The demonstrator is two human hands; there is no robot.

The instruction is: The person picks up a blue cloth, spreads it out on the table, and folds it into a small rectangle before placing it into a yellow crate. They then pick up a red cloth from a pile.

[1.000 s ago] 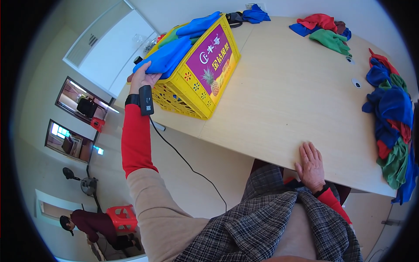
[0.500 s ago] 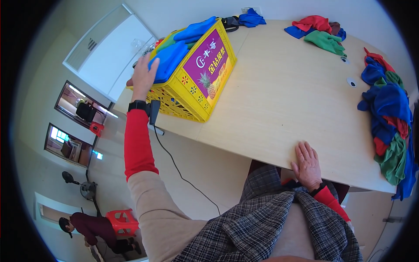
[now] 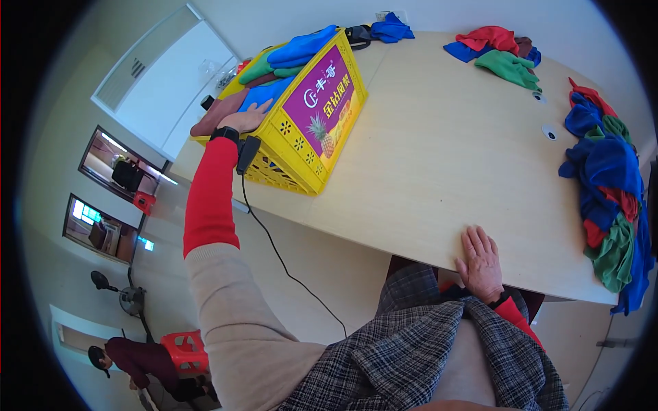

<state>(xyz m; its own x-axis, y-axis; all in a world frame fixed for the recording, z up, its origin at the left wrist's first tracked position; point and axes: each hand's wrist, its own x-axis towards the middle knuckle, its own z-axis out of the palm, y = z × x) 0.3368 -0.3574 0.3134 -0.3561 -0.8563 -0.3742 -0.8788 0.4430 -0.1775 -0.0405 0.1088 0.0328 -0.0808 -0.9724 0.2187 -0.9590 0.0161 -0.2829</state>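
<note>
A yellow plastic crate [image 3: 277, 163] with a purple printed panel stands at the table's left end, filled with folded cloths. My left hand [image 3: 248, 120] rests inside its near end, fingers stretched out over a blue cloth [image 3: 269, 93] close to the rim. Beside that hand lies a brownish-red cloth [image 3: 216, 115]; farther back are a green cloth [image 3: 256, 70] and another blue cloth [image 3: 305, 46]. A black device with a cable [image 3: 248, 155] is at my left wrist. My right hand [image 3: 481, 263] lies flat, holding nothing, on the table's near edge.
Crumpled blue, green and red cloths [image 3: 606, 164] pile along the table's [image 3: 425, 151] right edge. Another cloth heap [image 3: 497, 51] lies at the back, and a blue cloth [image 3: 392, 29] near the crate's far end. A person [image 3: 147, 363] is at lower left, beside a red stool [image 3: 185, 351].
My left hand has moved from the crate's left side toward its near right rim. The brownish-red cloth now shows, and less of the near blue cloth is visible. My right hand stays on the table.
</note>
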